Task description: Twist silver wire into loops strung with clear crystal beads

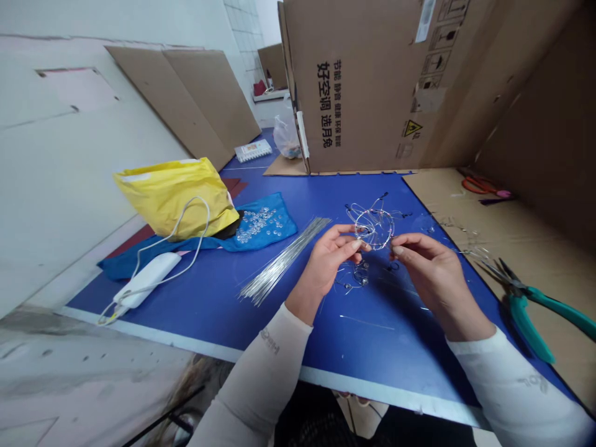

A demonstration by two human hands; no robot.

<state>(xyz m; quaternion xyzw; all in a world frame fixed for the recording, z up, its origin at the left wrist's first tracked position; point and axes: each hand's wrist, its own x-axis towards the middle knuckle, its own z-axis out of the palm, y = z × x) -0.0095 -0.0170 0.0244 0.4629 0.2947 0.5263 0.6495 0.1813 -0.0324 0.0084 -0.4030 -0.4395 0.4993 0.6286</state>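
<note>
A round wire ornament (375,230) with looped wire petals and small dark hooks is held up over the blue table. My left hand (336,253) pinches its left side between thumb and fingers. At its lower right edge, my right hand (421,257) has thumb and forefinger pressed together on a part of the ornament. Beneath the hands lie wire pieces with clear beads (358,276). A bundle of straight silver wires (284,261) rests to the left of my left hand. Teal-handled pliers (524,295) lie right of my right hand.
Clear beads (261,225) sit on a blue cloth (284,211) beside a yellow bag (186,192). A white power strip (151,279) with its cord lies at the left. A large cardboard box (372,93) stands behind; red-handled scissors (479,184) lie on cardboard at the right.
</note>
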